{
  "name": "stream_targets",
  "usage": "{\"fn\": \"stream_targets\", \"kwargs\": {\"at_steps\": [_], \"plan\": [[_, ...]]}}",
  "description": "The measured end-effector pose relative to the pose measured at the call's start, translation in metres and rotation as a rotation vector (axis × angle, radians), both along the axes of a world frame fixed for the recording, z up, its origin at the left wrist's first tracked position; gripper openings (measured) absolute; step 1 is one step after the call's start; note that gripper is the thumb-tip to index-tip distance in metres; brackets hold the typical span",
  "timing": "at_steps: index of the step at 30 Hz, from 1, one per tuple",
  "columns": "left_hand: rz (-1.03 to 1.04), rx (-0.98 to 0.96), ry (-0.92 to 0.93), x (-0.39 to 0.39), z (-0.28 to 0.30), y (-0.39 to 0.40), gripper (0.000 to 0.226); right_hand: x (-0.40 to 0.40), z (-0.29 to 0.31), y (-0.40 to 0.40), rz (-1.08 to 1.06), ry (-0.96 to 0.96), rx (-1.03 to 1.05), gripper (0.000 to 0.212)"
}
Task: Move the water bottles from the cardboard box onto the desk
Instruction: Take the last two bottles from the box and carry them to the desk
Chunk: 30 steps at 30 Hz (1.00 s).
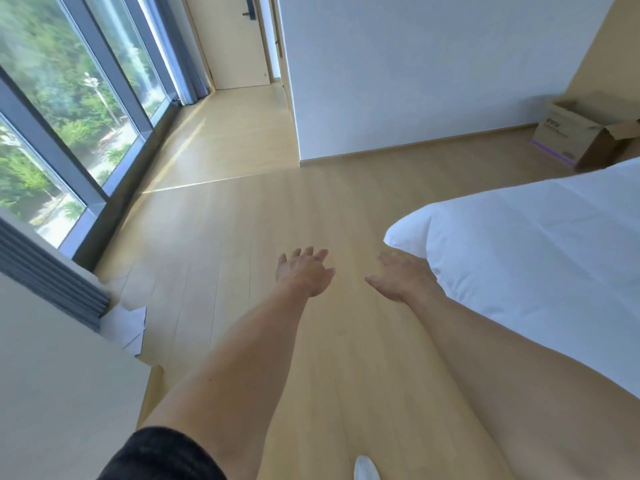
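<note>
A cardboard box (pixel 575 133) with open flaps stands on the wooden floor at the far right, against the wall and behind the bed corner. Its inside is hidden, so no water bottles show. No desk can be made out. My left hand (pixel 304 271) and my right hand (pixel 401 277) are stretched forward over the floor in the middle of the view. Both have spread, relaxed fingers and hold nothing. They are far from the box.
A bed with a white cover (pixel 540 244) fills the right side. Tall windows (pixel 62 109) run along the left, with a grey curtain (pixel 52 275) and white papers (pixel 126 329) on the floor below. A white wall (pixel 398 74) stands ahead, a door (pixel 232 39) beyond it.
</note>
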<state>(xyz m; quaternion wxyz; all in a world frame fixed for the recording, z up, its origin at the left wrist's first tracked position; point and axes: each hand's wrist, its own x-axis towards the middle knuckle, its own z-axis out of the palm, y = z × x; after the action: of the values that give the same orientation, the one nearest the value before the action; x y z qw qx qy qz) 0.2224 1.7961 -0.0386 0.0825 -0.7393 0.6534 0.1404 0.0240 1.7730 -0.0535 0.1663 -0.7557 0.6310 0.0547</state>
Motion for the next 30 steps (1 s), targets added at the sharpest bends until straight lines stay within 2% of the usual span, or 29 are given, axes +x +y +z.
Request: {"fn": "stream_targets", "kwargs": {"at_steps": [11, 20, 30], "plan": [[-0.009, -0.042, 0.016, 0.023, -0.007, -0.197, 0.056, 0.042, 0.000, -0.198, 0.005, -0.009, 0.015, 0.065], [-0.090, -0.046, 0.080, 0.063, -0.023, -0.396, 0.054, 0.082, -0.003, -0.375, -0.097, 0.065, 0.024, 0.067], [-0.218, -0.017, 0.117, 0.095, -0.013, -0.604, 0.056, 0.123, 0.011, -0.553, -0.252, 0.095, 0.044, 0.066]]}}
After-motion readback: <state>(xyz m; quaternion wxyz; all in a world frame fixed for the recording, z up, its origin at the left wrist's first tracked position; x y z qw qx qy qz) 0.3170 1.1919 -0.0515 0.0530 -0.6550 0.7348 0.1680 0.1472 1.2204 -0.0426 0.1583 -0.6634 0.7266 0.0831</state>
